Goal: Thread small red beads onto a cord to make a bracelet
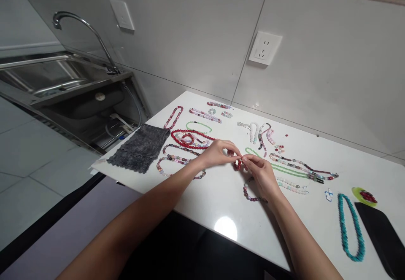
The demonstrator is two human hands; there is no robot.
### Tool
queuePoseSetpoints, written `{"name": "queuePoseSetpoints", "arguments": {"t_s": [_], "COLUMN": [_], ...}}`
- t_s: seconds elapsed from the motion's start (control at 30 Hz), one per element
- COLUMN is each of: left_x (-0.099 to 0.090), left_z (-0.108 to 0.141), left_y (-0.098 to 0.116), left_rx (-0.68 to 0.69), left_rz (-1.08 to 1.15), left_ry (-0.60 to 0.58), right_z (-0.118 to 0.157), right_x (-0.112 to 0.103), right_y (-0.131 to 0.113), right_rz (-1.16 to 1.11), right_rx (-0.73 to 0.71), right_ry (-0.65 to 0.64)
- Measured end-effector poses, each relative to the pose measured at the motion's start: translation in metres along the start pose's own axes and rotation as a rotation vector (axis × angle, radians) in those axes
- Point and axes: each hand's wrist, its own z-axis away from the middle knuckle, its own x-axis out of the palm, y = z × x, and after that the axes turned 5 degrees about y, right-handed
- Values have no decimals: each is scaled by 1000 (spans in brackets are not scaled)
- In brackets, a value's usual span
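**My left hand point(216, 154) and right hand point(261, 175) pinch a short strand of glossy dark red beads point(237, 165).**
Both hands are closed on it at the fingertips, above a white stone counter point(202, 200). A strand of maroon and pale beads point(253, 194) lies just under my right hand. Further right sit a long turquoise bead necklace point(349, 227) and a flat black pad point(382, 238). Pale green bead strands point(292, 168) stretch beyond my right hand, a crumpled grey lace cloth point(139, 148) lies at the counter's left end, and a stainless steel sink point(47, 77) sits further left.
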Motion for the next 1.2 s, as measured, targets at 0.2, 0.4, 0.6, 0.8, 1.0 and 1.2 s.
{"name": "queuePoseSetpoints", "arguments": {"t_s": [0.2, 0.4, 0.6, 0.8, 1.0, 1.2], "left_x": [0, 4, 7, 8, 7, 8], "left_z": [0, -2, -2, -3, -2, -3], "left_y": [0, -3, -10, -17, -15, -15], "left_rx": [-82, -216, -340, -365, -353, -358], "left_rz": [1, 131, 246, 271, 286, 273], "left_ry": [-4, -13, -10, 23, 20, 21], "right_z": [0, 0, -1, -2, -2, -4], "right_x": [0, 0, -2, 1, 0, -1], "right_y": [1, -1, -1, -2, 0, 6], "right_rz": [3, 15, 85, 87, 132, 223], "right_rx": [8, 1, -11, -12, -35, -95], "right_ry": [31, 29, 38, 40, 94, 147]}}
